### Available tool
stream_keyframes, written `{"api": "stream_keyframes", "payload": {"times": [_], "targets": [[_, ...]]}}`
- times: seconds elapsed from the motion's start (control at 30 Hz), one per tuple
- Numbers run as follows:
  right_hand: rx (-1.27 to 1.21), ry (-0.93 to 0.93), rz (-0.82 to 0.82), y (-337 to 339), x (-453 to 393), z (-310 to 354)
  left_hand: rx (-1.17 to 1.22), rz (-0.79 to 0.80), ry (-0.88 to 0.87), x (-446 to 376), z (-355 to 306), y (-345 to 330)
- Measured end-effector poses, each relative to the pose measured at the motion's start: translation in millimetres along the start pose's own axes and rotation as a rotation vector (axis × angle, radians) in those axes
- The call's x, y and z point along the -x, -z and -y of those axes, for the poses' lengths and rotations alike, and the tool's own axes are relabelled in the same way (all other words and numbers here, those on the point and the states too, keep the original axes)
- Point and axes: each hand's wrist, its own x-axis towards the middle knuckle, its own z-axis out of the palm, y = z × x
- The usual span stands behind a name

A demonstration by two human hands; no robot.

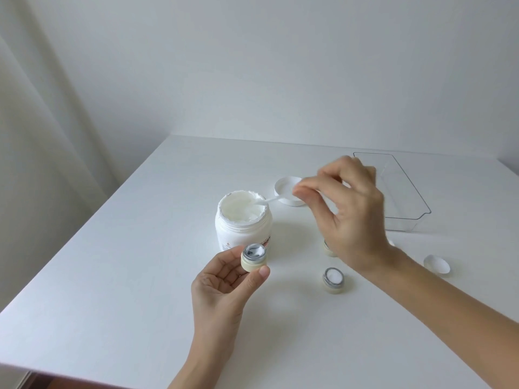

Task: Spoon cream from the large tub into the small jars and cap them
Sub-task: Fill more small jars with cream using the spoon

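The large white tub (243, 230) stands open on the table, full of cream. My right hand (348, 211) pinches a small white spoon (269, 200) whose tip reaches over the tub's right rim. In front of the tub my left hand (222, 287) holds a small cream-coloured jar (253, 258), uncapped and tilted, with some cream inside. A second small jar (333, 279) filled with cream stands open on the table at the right. A third jar (328, 249) is mostly hidden behind my right hand.
The tub's white lid (286, 192) lies upside down behind the tub. A clear plastic tray (404, 197) stands at the back right. A small jar cap (437, 265) lies at the right. The table's left edge runs diagonally, with a curtain beyond it.
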Motion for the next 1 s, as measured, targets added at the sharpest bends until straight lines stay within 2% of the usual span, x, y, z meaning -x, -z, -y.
{"api": "stream_keyframes", "payload": {"times": [0.1, 0.33, 0.4, 0.47, 0.6, 0.83, 1.0], "targets": [[0.060, -0.005, 0.199, -20, -19, 6, -0.004, 0.002, -0.007, 0, -1, 0], [0.307, 0.147, 0.655, -59, -39, 12, -0.013, 0.002, -0.011, -1, -1, 0], [0.321, 0.128, 0.736, -62, -40, 13, -0.013, 0.002, -0.008, -1, 0, 0], [0.253, 0.033, 0.792, -64, -40, 13, -0.014, 0.005, -0.007, -2, 1, 0], [0.100, -0.209, 0.829, -63, -41, 7, -0.018, 0.011, -0.009, -2, 1, 0], [-0.101, -0.598, 0.726, -53, -43, -9, -0.021, 0.013, -0.010, -2, 1, -1], [-0.225, -0.776, 0.668, -51, -41, -17, -0.024, 0.020, -0.011, -1, 1, -1]]}}
